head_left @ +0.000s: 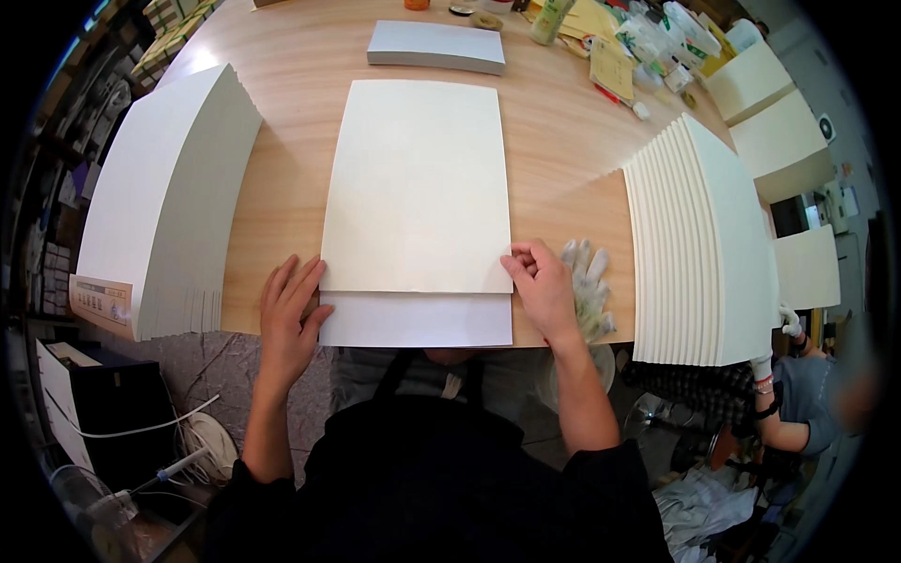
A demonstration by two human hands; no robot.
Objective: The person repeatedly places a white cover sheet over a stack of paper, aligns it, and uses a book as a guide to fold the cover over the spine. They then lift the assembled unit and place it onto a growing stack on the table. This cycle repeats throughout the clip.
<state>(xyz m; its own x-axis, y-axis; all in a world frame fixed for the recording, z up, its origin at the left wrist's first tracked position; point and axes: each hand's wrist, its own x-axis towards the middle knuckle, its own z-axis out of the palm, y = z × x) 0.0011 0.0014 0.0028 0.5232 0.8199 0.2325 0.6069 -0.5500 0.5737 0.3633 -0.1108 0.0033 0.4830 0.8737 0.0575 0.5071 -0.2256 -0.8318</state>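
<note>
A cream sheet of thick paper or card [418,188] lies in front of me. It overlaps a white sheet [418,321], whose near strip shows along the table's front edge. My left hand [293,314] has its fingers stretched out and rests by the left edges of both sheets, the fingertips touching the cream one. At the opposite side my right hand [544,286] is closed, thumb and curled forefinger pinching the cream sheet's right edge near its lower corner. Beside that hand lies a soiled white work glove [589,281].
Tall white paper [155,188] is stacked at left. Layered cream-edged sheets [741,253] form a high pile at right. A low white stack [435,45] lies beyond the cream sheet, with bottles and bags [657,47] at far right. Past the right pile a co-worker's gloved hand [790,321] shows.
</note>
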